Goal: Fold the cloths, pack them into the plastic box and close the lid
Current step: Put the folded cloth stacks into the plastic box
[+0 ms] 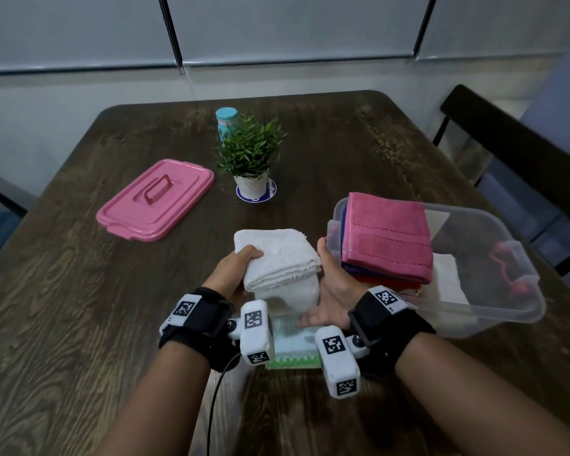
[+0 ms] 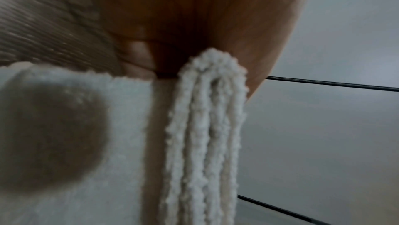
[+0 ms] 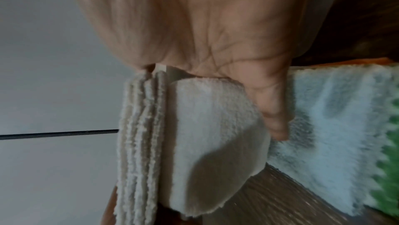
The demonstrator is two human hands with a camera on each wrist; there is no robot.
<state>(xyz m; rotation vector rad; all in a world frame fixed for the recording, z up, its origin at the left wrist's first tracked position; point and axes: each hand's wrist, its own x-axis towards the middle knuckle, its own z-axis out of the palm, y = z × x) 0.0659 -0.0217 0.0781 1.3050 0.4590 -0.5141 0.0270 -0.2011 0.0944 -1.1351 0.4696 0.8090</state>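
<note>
Both hands lift a folded white cloth (image 1: 278, 258) above the worktop (image 1: 79, 307): the left hand (image 1: 236, 268) has its grip closed round the cloth's near-left corner, the right hand (image 1: 334, 284) lies flat against its right side, fingers straight. The clear box (image 1: 494, 291) stands at three o'clock of the cloth, a pink cloth (image 1: 387, 236) topping its stack. The pink lid (image 1: 155, 199) lies at ten o'clock.
</note>
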